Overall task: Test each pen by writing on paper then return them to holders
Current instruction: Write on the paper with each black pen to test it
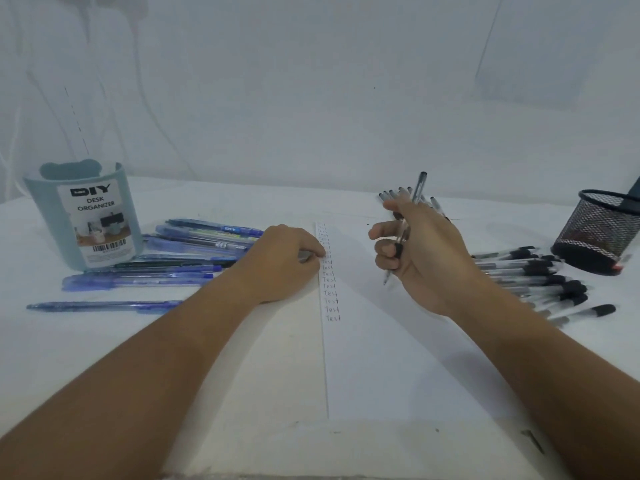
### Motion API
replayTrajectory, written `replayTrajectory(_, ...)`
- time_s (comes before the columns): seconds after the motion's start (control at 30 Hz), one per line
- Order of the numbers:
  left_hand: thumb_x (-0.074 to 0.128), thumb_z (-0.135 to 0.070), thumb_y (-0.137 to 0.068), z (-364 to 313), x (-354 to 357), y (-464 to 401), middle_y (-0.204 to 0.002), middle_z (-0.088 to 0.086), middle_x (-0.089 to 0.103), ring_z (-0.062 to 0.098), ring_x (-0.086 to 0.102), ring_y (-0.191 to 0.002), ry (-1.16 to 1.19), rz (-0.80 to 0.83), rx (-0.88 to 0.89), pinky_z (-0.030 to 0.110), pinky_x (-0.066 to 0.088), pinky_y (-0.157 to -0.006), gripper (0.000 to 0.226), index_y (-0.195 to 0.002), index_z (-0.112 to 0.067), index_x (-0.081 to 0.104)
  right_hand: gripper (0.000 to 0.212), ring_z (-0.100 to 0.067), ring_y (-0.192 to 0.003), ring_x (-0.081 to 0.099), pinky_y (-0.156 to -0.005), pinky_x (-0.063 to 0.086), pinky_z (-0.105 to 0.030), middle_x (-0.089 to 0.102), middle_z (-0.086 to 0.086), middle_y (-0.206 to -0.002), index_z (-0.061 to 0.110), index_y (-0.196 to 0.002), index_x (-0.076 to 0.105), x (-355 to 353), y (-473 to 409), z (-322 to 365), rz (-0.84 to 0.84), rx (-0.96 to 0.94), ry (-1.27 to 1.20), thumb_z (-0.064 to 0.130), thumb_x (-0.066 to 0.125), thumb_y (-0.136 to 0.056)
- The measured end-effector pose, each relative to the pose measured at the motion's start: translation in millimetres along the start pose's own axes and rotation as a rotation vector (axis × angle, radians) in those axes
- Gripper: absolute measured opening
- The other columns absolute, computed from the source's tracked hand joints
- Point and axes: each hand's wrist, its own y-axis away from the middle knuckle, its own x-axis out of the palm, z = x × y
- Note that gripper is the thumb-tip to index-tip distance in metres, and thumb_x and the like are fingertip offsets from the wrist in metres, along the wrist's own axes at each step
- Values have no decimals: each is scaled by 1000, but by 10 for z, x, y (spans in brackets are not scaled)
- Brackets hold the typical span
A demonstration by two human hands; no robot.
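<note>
Paper [381,341] pinned at its edge by left hand [287,258], fingertips down; right hand [419,251] grips black pen [408,220], tip raised. Lower tip below last "Test", keeping sheet steady

Blue pens [194,237]; pale teal organizer [83,213]; black mesh holder [602,233]; clear, black-capped pens [533,271]; white paper [381,358]
</note>
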Motion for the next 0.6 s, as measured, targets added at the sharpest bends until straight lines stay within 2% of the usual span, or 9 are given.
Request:
replayTrajectory(0.2, 55, -11, -89, 4, -2, 18, -114, -7, 67, -2, 51, -99, -3, -4, 0, -10, 26, -76, 24, -106, -16, 72, 20, -13, -48, 38, -44, 31, -23, 55, -3, -63, 11, -100, 57, -34, -7, 24, 28, -31, 21, 29, 49, -102)
replayTrajectory(0.33, 55, -11, -90, 2, -6, 23, -115, -6, 67, -2, 53, -99, -9, -4, 7, -10, 27, -76, 24, -107, -15, 72, 8, -14, -52, 38, -45, 32, -25, 51, -9, -72, 2, -96, 56, -113, -242, 284, -79, -21, 95, 7, 50, -96)
replayTrajectory(0.43, 56, -11, -90, 6, 5, 19, -116, -6, 67, 3, 57, -105, -16, -7, 11, -2, 31, -81, 24, -108, -15, 71, 11, -17, -56, 46, -58, 44, -28, 47, -11, -75, -1, -83, 51, -304, -516, 542, -165, -55, 336, -2, 48, -94)
replayTrajectory(0.5, 56, -12, -89, 11, 7, 15, -114, -8, 67, 5, 59, -106, -4, -8, 0, 6, 35, -88, 24, -107, -15, 72, 6, -20, -63, 58, -75, 57, -32, 53, -15, -83, -2, -87, 52, -451, -707, 655, -204, -62, 515, -6, 51, -92)
replayTrajectory(0.6, 56, -14, -88, 44, 20, 1, -100, -10, 69, 0, 59, -89, 17, 5, 9, 7, 42, -82, 21, -100, -17, 74, 9, -29, -70, 70, -85, 58, -44, 60, -23, -89, 0, -97, 55, -644, -983, 739, -273, -53, 732, -6, 57, -91)
